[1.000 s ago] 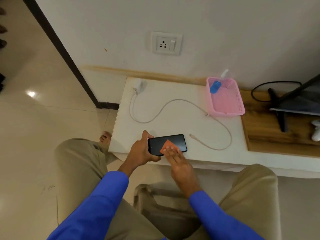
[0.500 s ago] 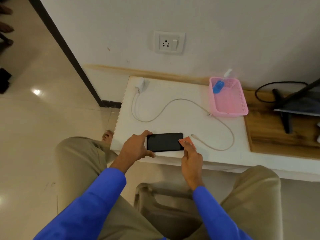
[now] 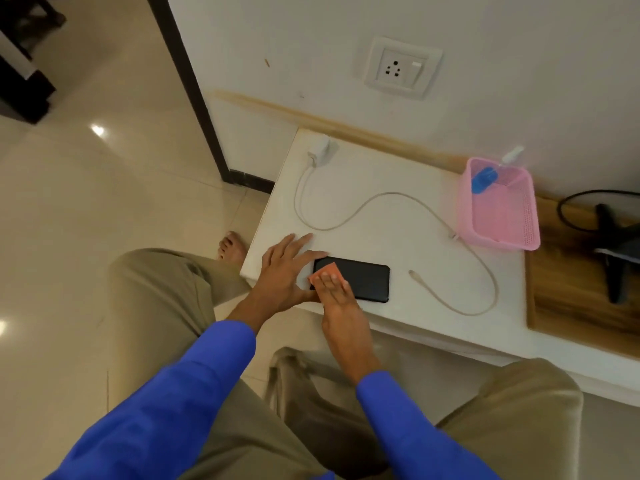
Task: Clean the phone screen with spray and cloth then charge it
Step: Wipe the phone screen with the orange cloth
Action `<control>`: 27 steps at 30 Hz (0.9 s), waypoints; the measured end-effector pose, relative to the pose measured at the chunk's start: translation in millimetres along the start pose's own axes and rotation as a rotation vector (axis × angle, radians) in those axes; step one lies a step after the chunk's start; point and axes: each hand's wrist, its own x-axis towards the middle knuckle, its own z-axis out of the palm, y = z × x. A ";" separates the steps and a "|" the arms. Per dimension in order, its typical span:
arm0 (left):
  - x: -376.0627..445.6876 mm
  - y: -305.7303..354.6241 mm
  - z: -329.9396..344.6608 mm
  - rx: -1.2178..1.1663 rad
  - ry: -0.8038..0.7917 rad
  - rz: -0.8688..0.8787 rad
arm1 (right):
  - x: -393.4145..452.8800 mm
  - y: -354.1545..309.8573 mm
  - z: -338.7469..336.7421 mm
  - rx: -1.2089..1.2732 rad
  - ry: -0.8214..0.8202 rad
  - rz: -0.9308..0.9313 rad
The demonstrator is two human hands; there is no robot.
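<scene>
1. Head view: phone (image 3: 360, 283) is laid flat, screen up, near the front edge of the white table (image 3: 398, 216).
2. Left hand (image 3: 280, 271) is spread flat, fingers straight, placed at the phone's left end; nothing is gripped. Actual contact with the phone can't be confirmed.
3. Orange cloth (image 3: 327, 273) is pressed onto the left part of the screen by the right hand (image 3: 341, 306); fingers are kept straight on top, not curled round it.
4. Spray bottle (image 3: 485, 178) is parked in the pink basket (image 3: 502, 223) at the back right, so spraying is judged done.
5. Wiping is judged in progress; how clean the screen is can't be told.
6. Left to do: charging. Cable (image 3: 391, 195) is laid loose across the table, its free plug (image 3: 414, 274) just right of the phone, not inserted. Adapter (image 3: 320, 148) is lying on the table; wall socket (image 3: 401, 67) is unoccupied.
</scene>
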 end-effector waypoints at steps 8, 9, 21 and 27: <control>6.6 -5.3 1.7 -0.068 0.013 0.016 | 19.9 -6.9 -2.7 0.023 -0.064 0.038; 8.1 -5.6 3.2 -0.065 0.027 0.023 | 9.9 -7.0 -3.9 0.015 -0.072 0.029; 12.3 -4.6 -7.1 -0.149 -0.077 -0.013 | 42.5 -7.4 -0.9 -0.005 -0.136 0.069; 16.1 -16.3 -13.0 -0.141 -0.132 0.021 | 42.1 -3.1 -9.7 0.038 -0.190 0.067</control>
